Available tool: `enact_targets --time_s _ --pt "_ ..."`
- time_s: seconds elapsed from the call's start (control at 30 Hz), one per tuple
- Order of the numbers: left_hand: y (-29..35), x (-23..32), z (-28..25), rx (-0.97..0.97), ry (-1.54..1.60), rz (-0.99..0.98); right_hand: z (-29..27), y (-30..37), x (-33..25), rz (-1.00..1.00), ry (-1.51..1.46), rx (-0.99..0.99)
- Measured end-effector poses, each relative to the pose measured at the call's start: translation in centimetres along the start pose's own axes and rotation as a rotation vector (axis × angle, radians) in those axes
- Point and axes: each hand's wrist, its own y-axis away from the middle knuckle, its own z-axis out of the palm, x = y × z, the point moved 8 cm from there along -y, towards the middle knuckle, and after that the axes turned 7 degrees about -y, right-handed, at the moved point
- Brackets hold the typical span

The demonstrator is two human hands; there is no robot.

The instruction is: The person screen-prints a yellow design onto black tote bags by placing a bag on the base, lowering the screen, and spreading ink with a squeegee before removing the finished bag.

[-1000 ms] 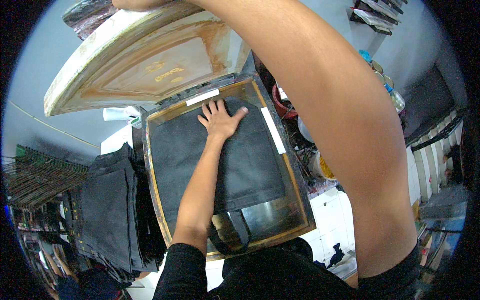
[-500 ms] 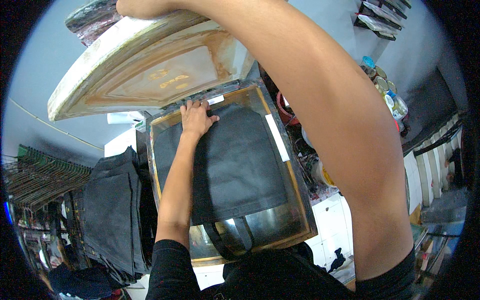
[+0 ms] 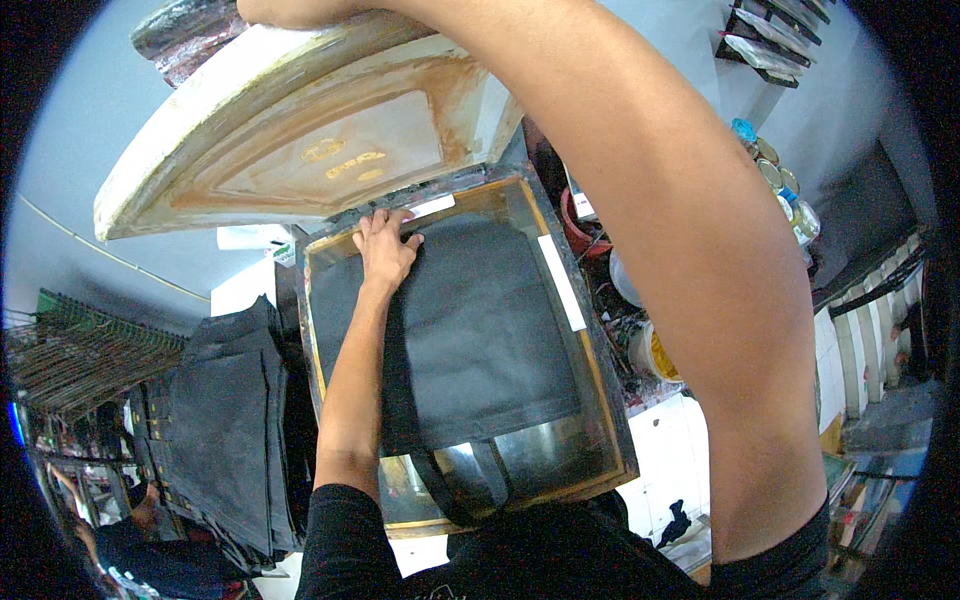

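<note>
A black fabric bag (image 3: pixel 480 330) lies flat on a board (image 3: pixel 600 400) with a yellowish taped border, its handles (image 3: pixel 488 475) toward me. My left hand (image 3: pixel 388 250) rests at the bag's far edge, beside a white strip (image 3: pixel 430 208); its fingers are open, thumb apart. Above the board's far side, a screen-printing frame (image 3: pixel 310 150) stands tilted up, brown-stained with yellow marks on its mesh. At the upper edge, my right hand (image 3: pixel 290 12) holds the top of this frame; its fingers are mostly out of sight. My right forearm arches across the right side.
Stacked black bags (image 3: pixel 225 420) hang over the left side, near a rack of thin rods (image 3: pixel 90 350). Jars and cans (image 3: pixel 785 190) stand at the right, with a tub of yellow stuff (image 3: pixel 655 352) nearer the board. Another person (image 3: pixel 150 550) is at lower left.
My left hand has slid slightly left and down along the bag's far edge, baring more of the white strip. The frame stays raised in my right hand. Another person's arm now shows at lower left.
</note>
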Motion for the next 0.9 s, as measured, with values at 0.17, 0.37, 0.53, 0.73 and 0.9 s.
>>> enact_targets --time_s 0.17,0.37,0.53,0.73,0.9 --pt "2.8 5.0 0.6 0.040 -0.030 0.337 0.5 -0.8 0.5 -0.135 0.039 0.014" --pt "5.2 10.5 3.6 -0.248 0.021 0.068 0.5 -0.7 0.9 -0.102 0.054 0.044" --pt "3.8 10.2 5.3 -0.427 0.049 -0.042 0.8 -0.8 0.6 -0.101 0.061 0.000" --pt "3.4 12.6 5.5 -0.647 0.043 -0.170 0.7 -0.2 1.1 -0.098 0.056 -0.002" --pt "3.1 12.1 6.2 -0.575 0.125 -0.198 0.7 -0.2 0.7 -0.101 0.035 -0.012"
